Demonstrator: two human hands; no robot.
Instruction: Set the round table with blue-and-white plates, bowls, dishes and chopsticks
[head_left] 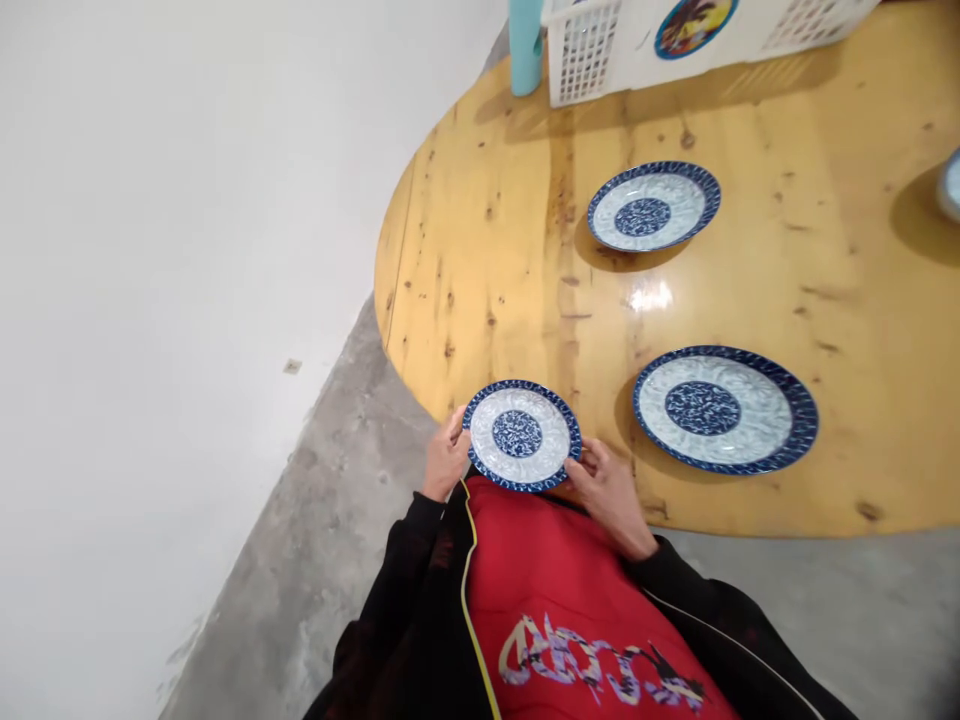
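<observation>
Gripping one small plate (521, 435), both hands: left (445, 460), right (607, 487).

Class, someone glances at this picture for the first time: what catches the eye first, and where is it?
First the blue-and-white plate at the table's near edge, gripped by the left hand and right hand on opposite rims. Two matching plates lie on the round wooden table: the large plate just right, the far plate beyond.

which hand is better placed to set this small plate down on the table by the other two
Right, probably. The right hand grips the small plate on the side nearer the two plates; the left hand is off the table's edge.
</observation>
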